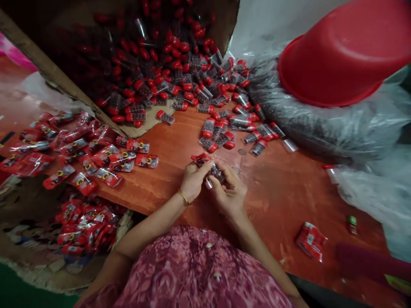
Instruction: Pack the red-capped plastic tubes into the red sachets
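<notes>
Over the front middle of the wooden table [272,205], my two hands meet around one small item. My left hand [192,183] pinches a red plastic wrapper [201,159], whose crinkled end sticks out past the fingers. Against it, my right hand [231,192] grips a small clear container [215,172] with a dark, dotted look. Fingers cover most of both, so I cannot tell how far the container is inside the wrapper. Similar red-capped containers [221,139] lie loose just beyond my hands.
A cardboard box [61,92] on its side spills many red-capped containers. Wrapped red packs [122,157] spread at left, with more packs [86,229] in a lower box. A red tub [340,55] rests on a filled plastic bag [308,124]. One red packet [312,241] lies at right.
</notes>
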`<state>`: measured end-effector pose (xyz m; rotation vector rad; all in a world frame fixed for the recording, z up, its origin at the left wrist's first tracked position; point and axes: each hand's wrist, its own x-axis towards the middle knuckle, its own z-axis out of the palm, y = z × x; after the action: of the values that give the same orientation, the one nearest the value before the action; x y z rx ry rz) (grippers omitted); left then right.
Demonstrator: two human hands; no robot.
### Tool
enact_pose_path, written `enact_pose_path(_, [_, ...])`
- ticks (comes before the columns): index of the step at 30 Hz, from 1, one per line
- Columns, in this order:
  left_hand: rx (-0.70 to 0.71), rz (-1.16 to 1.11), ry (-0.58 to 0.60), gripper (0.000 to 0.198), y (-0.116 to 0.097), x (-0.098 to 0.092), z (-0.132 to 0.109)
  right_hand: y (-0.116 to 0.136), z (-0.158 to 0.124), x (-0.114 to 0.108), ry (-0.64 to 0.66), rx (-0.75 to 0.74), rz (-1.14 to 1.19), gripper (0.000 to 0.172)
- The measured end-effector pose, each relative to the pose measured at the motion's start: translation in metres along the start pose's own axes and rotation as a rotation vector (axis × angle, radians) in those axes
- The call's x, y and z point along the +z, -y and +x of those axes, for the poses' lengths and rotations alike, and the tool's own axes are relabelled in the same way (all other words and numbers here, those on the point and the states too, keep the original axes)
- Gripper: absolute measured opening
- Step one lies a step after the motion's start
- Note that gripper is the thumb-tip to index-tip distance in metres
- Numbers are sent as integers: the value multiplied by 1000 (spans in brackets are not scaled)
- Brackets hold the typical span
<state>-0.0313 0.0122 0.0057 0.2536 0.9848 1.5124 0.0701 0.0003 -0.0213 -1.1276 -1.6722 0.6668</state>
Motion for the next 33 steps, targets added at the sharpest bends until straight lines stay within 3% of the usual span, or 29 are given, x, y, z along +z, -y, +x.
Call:
enact_pose_path(4, [-36, -108, 39, 26, 6, 6, -7, 5, 8, 1, -55, -259, -236, 38])
enact_pose_path(8, [-40, -123, 31, 32, 5, 8, -9, 2, 10, 5, -77, -323, -230, 38])
enact_pose_path(12, [-9, -32, -3, 39, 6, 5, -6, 3, 5, 5, -100, -151, -112, 42])
enact_pose_path(15, [11, 32, -3, 43, 7, 2, -4, 8, 0, 1, 3, 86, 86, 36])
enact_pose_path(18, [12, 105, 52, 40, 8, -1, -4, 15, -2, -4, 75, 292, 235, 22])
enact_pose_path(20, [-18, 169, 116, 36, 10, -1, -5, 18, 0, -4, 49, 384, 307, 21])
enact_pose_path(24, [-76, 203, 176, 34, 11, 2, -9, 20, 7, -2, -14, 450, 441, 24])
enact_pose_path(28, [-130, 127, 184, 32, 5, -1, -8, 7, 13, -3, 105, 482, 527, 25])
enact_pose_path(33, [-221, 63, 126, 27, -2, -12, -9, -11, 20, 5, 124, 329, 340, 29])
